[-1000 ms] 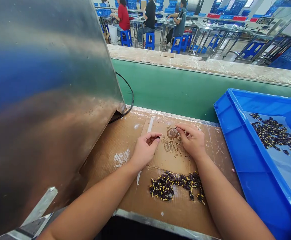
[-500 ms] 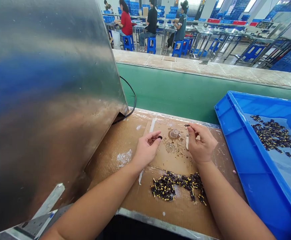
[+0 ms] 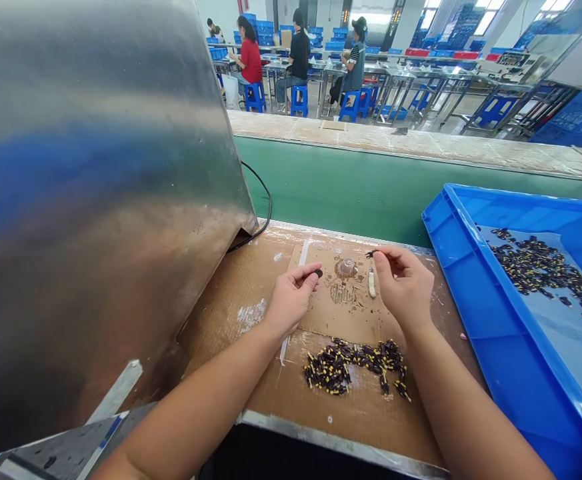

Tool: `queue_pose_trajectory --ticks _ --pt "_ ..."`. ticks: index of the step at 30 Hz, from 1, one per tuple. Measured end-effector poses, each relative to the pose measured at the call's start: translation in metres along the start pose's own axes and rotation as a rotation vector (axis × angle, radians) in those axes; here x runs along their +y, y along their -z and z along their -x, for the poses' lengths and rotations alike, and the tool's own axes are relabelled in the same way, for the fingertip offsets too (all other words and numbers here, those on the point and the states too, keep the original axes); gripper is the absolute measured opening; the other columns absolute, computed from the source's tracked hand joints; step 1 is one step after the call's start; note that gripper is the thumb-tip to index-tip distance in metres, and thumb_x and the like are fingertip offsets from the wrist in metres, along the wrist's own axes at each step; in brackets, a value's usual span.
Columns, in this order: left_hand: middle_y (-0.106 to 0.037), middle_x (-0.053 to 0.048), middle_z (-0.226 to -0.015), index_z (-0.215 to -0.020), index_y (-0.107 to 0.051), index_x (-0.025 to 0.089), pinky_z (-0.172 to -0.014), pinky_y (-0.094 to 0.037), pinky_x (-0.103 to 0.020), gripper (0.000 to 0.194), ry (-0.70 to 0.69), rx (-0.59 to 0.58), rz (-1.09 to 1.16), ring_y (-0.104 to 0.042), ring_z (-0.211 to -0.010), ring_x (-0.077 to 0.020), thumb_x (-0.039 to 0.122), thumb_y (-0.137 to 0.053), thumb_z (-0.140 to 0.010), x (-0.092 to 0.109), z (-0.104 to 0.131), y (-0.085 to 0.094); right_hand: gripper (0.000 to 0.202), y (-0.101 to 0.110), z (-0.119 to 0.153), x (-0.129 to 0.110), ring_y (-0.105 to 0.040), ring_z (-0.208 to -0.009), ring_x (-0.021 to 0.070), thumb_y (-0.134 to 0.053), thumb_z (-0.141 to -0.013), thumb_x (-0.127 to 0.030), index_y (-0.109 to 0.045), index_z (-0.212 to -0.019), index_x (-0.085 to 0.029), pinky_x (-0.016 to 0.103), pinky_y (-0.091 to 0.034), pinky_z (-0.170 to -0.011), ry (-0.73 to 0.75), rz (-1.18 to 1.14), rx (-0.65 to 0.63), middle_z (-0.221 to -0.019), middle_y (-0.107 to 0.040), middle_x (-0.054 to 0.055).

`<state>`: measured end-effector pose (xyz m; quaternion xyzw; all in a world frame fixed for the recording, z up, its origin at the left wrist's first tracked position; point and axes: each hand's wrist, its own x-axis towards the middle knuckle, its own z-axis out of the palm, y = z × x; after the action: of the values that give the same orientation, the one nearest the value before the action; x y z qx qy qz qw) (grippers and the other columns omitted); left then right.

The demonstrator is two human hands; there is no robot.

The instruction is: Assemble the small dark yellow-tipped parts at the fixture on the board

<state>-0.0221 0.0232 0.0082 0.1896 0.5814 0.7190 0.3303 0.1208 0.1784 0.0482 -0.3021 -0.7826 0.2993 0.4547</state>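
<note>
Between the thumb and fingertips of my left hand (image 3: 291, 297) is a small dark round piece (image 3: 319, 273). My right hand (image 3: 405, 287) pinches a small dark part (image 3: 371, 254), too small to name. Both hands are above a cardboard sheet (image 3: 328, 320), apart from each other. Between them stands a small clear cup (image 3: 347, 265) on a brown-stained spot. A thin tool with a white handle (image 3: 371, 283) lies just left of my right hand. Nearer me is a loose pile of small black parts with yellow ends (image 3: 328, 372).
At the right stands a blue bin (image 3: 463, 267) holding many similar black-and-yellow parts (image 3: 541, 263) on a pale sheet. A large metal housing (image 3: 121, 200) blocks the left side, with a black cable (image 3: 269, 200) behind. Beyond the green belt (image 3: 331, 173), several people sit at tables.
The camera view has tilted up slightly. My left hand's fingers have closed more around the dark round piece. My right hand has shifted a little, showing more of the white handle.
</note>
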Motion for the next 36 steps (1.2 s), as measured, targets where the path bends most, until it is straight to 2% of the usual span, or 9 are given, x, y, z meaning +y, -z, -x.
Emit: queue_pose_trajectory --ticks 4,8,11,14,16,20,24,29,36 --pt "-0.075 -0.007 -0.088 -0.107 -0.078 0.019 -0.076 -0.052 -0.028 0.025 -0.037 -0.03 -0.052 -0.063 -0.076 -0.0142 0.032 -0.075 -0.085 0.001 0.003 0.0 0.018 0.016 0.014 -0.032 -0.066 -0.067 0.0163 -0.067 -0.089 -0.036 -0.074 -0.091 -0.019 0.029 -0.054 -0.061 -0.24 -0.285 -0.195 -0.08 -0.073 0.005" --pt "-0.073 -0.007 -0.081 -0.099 -0.078 0.018 -0.074 -0.055 -0.031 0.022 -0.066 -0.102 -0.059 -0.065 -0.074 -0.0161 0.035 -0.076 -0.085 0.009 0.013 -0.004 0.017 0.02 0.037 -0.05 -0.066 -0.067 0.0153 -0.069 -0.089 -0.035 -0.074 -0.095 -0.02 0.026 -0.056 -0.057 -0.364 -0.407 -0.306 -0.079 -0.072 0.004" --pt "-0.076 -0.008 -0.085 -0.1 -0.078 0.019 -0.078 -0.058 -0.033 0.021 -0.066 -0.151 -0.074 -0.068 -0.076 -0.0171 0.033 -0.077 -0.085 0.015 0.021 -0.008 0.022 0.011 0.055 -0.047 -0.071 -0.081 0.0182 -0.071 -0.091 -0.04 -0.074 -0.106 -0.023 0.028 -0.061 -0.063 -0.46 -0.559 -0.318 -0.089 -0.074 0.005" --pt "-0.079 -0.009 -0.091 -0.101 -0.079 0.019 -0.084 -0.058 -0.034 0.022 -0.053 -0.163 -0.084 -0.07 -0.079 -0.0174 0.032 -0.08 -0.083 0.017 0.027 -0.011 0.025 0.001 0.069 -0.037 -0.074 -0.096 0.0214 -0.074 -0.09 -0.043 -0.073 -0.108 -0.025 0.031 -0.066 -0.072 -0.561 -0.736 -0.271 -0.1 -0.075 0.005" --pt "-0.079 -0.009 -0.09 -0.098 -0.079 0.018 -0.084 -0.059 -0.033 0.023 -0.037 -0.149 -0.061 -0.071 -0.079 -0.0167 0.033 -0.082 -0.081 0.016 0.029 -0.012 0.026 -0.002 0.073 -0.032 -0.075 -0.098 0.0228 -0.075 -0.09 -0.043 -0.073 -0.109 -0.025 0.03 -0.066 -0.07 -0.593 -0.79 -0.235 -0.104 -0.076 0.006" --pt "-0.079 -0.007 -0.087 -0.088 -0.078 0.018 -0.079 -0.059 -0.027 0.025 0.137 -0.13 0.232 -0.071 -0.078 -0.0141 0.035 -0.089 -0.073 0.014 0.03 -0.015 0.03 0.0 0.076 -0.033 -0.076 -0.096 0.0238 -0.078 -0.088 -0.039 -0.075 -0.114 -0.024 0.032 -0.067 -0.071 -0.544 -0.752 -0.234 -0.103 -0.078 0.007" --pt "-0.078 -0.005 -0.086 -0.083 -0.077 0.017 -0.077 -0.058 -0.019 0.027 0.287 -0.135 0.432 -0.071 -0.078 -0.0098 0.031 -0.093 -0.067 0.016 0.03 -0.017 0.023 0.003 0.079 -0.044 -0.077 -0.083 0.0212 -0.076 -0.089 -0.035 -0.078 -0.11 -0.028 0.039 -0.069 -0.073 -0.396 -0.55 -0.185 -0.099 -0.08 0.005" --pt "-0.078 -0.004 -0.087 -0.086 -0.078 0.018 -0.071 -0.056 -0.017 0.029 0.32 -0.115 0.469 -0.069 -0.074 -0.0081 0.032 -0.094 -0.067 0.016 0.03 -0.015 0.018 0.002 0.085 -0.054 -0.076 -0.089 0.0203 -0.072 -0.092 -0.025 -0.079 -0.107 -0.032 0.039 -0.067 -0.08 -0.13 -0.266 -0.127 -0.103 -0.079 0.001" --pt "-0.078 -0.004 -0.089 -0.085 -0.079 0.018 -0.077 -0.056 -0.019 0.025 0.297 -0.145 0.455 -0.069 -0.081 -0.0099 0.031 -0.093 -0.068 0.015 0.033 -0.016 0.02 -0.002 0.086 -0.051 -0.075 -0.092 0.0204 -0.07 -0.093 -0.023 -0.077 -0.109 -0.033 0.041 -0.067 -0.08 -0.049 -0.207 -0.131 -0.106 -0.079 0.0"
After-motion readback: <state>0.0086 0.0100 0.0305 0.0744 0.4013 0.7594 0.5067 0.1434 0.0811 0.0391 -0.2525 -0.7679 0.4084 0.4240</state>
